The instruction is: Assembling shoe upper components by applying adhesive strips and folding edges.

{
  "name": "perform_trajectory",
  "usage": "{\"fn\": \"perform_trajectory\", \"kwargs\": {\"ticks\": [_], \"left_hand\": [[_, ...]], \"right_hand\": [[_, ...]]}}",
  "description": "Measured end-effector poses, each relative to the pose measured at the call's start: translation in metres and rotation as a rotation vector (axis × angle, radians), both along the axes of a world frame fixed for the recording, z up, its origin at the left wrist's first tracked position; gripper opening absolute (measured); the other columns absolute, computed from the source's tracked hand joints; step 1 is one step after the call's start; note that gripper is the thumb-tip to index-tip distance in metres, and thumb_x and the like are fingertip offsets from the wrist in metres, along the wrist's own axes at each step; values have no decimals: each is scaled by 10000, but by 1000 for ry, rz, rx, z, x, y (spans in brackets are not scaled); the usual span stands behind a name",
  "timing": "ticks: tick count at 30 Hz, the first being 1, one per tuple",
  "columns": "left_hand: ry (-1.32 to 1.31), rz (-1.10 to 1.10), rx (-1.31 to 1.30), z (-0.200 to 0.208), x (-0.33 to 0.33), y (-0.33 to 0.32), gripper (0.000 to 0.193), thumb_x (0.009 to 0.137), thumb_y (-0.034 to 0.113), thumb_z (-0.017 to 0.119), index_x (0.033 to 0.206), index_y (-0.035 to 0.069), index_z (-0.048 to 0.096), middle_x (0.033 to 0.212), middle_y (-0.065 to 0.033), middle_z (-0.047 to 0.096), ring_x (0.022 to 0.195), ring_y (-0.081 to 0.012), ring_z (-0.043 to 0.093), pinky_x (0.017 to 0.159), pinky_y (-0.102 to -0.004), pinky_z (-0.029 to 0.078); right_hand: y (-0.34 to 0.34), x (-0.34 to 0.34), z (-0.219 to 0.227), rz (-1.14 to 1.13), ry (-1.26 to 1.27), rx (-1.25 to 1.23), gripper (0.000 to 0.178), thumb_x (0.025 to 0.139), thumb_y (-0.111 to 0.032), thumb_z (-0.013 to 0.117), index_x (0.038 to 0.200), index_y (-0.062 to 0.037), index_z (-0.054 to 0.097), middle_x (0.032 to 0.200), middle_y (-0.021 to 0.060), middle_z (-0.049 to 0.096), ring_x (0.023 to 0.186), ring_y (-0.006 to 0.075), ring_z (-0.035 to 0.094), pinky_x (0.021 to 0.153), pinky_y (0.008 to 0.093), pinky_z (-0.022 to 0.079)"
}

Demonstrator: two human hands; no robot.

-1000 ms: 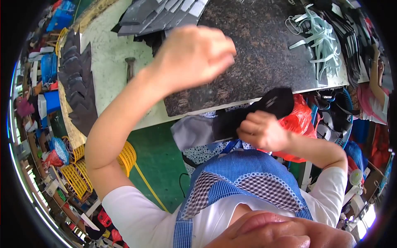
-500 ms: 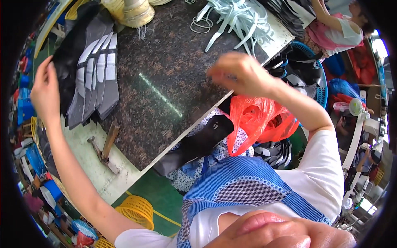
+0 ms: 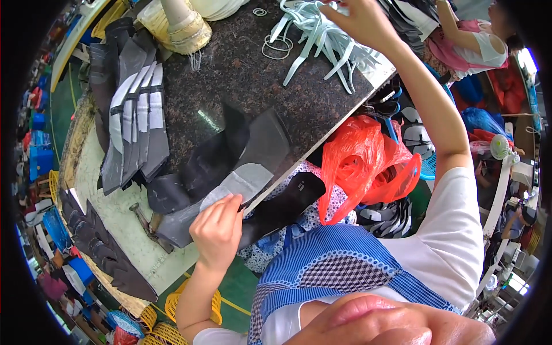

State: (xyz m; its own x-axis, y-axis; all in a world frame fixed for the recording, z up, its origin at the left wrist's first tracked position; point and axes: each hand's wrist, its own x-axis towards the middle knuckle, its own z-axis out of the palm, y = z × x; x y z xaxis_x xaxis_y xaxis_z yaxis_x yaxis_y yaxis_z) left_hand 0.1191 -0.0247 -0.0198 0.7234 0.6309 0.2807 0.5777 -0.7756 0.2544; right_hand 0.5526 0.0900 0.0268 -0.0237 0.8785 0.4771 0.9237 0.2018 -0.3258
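My left hand (image 3: 218,230) is at the near edge of the dark speckled table (image 3: 230,86). Its fingers pinch a dark grey cut shoe piece (image 3: 241,167) with a pale grey lining patch, which lies flat on the table edge. My right hand (image 3: 359,20) is stretched out to the far side of the table, in a loose pile of white strips (image 3: 322,40). Its fingers are bent among the strips; whether they grip one does not show.
A fanned stack of grey and black cut pieces (image 3: 135,121) lies at the table's left, a hammer (image 3: 148,225) below it. Thread cones (image 3: 184,26) stand at the back. An orange plastic bag (image 3: 362,167) hangs off the table edge. Another person (image 3: 471,40) sits beyond.
My left hand came from the stack at the far left back to the near table edge, now with a grey piece under its fingers. My right hand moved away to the white strips.
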Motion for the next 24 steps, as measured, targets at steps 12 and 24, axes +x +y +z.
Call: {"fn": "perform_trajectory", "kwargs": {"ticks": [12, 24], "left_hand": [[-249, -51, -310, 71, 49, 65, 320, 834, 109, 818, 1130, 25, 730, 1087, -136, 741, 990, -306, 728, 874, -387, 581], [-1046, -224, -620, 73, 207, 155, 105, 890, 60, 768, 889, -32, 718, 833, -73, 738, 781, -113, 681, 737, -294, 565]], "right_hand": [[57, 11, 12, 216, 1067, -194, 210, 986, -256, 726, 1017, -49, 741, 876, -27, 690, 791, 78, 631, 728, 237, 503], [-24, -38, 19, 251, 824, -107, 149, 1042, -166, 633, 1013, -25, 672, 878, -54, 581, 820, 33, 506, 726, 207, 401]]}}
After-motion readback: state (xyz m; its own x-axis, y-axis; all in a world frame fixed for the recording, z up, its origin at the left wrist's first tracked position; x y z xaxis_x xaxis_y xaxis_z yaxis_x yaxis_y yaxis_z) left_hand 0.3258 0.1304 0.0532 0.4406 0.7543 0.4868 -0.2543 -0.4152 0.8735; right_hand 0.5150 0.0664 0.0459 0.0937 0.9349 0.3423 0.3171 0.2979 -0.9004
